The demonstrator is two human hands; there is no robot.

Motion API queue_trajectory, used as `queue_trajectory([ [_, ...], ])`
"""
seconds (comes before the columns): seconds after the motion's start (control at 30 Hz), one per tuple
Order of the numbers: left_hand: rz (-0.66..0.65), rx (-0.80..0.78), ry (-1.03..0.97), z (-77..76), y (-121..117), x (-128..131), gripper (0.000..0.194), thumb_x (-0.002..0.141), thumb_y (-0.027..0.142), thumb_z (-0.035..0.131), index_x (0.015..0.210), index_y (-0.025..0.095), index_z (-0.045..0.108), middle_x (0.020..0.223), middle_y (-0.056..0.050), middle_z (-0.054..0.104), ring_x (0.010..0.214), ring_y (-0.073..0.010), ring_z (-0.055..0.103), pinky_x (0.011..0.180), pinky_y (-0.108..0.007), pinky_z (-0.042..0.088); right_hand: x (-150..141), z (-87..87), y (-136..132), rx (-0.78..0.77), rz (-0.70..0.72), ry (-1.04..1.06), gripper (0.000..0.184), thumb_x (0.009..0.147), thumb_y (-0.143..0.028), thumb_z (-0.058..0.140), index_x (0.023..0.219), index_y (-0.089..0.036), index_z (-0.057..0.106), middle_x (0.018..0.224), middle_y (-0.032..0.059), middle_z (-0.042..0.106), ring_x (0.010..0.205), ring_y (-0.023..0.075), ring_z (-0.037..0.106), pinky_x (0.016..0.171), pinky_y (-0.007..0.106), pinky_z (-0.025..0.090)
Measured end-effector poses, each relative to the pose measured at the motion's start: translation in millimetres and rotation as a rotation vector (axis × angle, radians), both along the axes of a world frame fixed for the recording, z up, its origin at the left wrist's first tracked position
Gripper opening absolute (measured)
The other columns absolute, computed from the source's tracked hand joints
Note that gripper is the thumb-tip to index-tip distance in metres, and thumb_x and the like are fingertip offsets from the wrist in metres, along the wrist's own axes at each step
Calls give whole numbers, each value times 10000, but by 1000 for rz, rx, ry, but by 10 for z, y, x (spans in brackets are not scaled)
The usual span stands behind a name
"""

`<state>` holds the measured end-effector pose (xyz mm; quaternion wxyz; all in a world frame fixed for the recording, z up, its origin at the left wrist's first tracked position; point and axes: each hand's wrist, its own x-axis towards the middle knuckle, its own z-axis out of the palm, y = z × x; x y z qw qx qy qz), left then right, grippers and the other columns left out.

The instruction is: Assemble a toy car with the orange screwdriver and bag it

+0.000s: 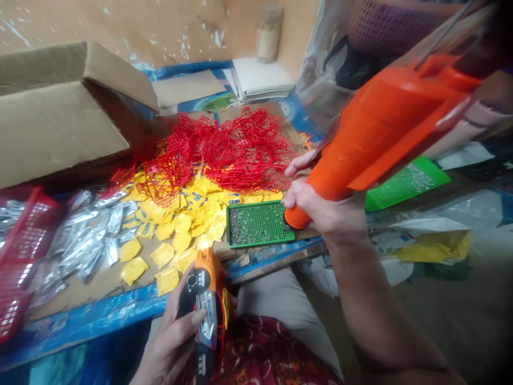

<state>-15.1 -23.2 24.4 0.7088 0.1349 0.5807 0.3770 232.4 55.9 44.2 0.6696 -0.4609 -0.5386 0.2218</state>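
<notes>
The left hand (170, 339) clasps the toy (207, 307), thumb pressed on its silver panel, just off the tabletop's (120, 307) near edge, above the lap. It should be light and stiff, the silver face perhaps slippery and the thin red bars easily bent; the black wheel parts look the safest hold. It is orange at its far end, black along its left side, with red and yellow on its right.

The right hand (331, 211) wraps the driver (377, 123) near its nose: bulky, orange, probably heavier, so best gripped whole-handed. Its tip seems to be at the right end of the tray (260, 245), by the near edge, though blur hides whether they touch. Beyond lie yellow pieces (182, 222), then red frames (236, 147).
</notes>
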Motion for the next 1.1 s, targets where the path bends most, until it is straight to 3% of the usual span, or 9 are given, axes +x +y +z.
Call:
queue_trajectory([
  [0.47, 19, -59, -57, -6, 1, -28, 1132, 520, 235, 828, 1506, 284, 273, 840, -53, 762, 803, -369, 723, 677, -439, 606, -4, 0, 28, -20, -8, 25, 194, 715, -149, 674, 855, -276, 630, 851, -25, 609, 737, 155, 636, 575, 302, 557],
  [0.83, 10, 2, -48, -34, 8, -14, 1009, 563, 226, 798, 1472, 251, 360, 873, -63, 761, 803, -342, 725, 718, -423, 608, -22, 20, 35, -27, -2, 53, 162, 731, -194, 700, 855, -272, 629, 834, -16, 619, 740, 170, 637, 643, 350, 569],
  [1.1, -42, 34, -101, -23, 64, 16, 1004, 613, 230, 795, 1489, 277, 305, 825, -50, 743, 726, -293, 714, 649, -376, 593, -19, 133, 27, 30, -6, 58, 179, 715, -235, 729, 848, -273, 614, 840, -33, 614, 537, 118, 558, 469, 291, 496],
])
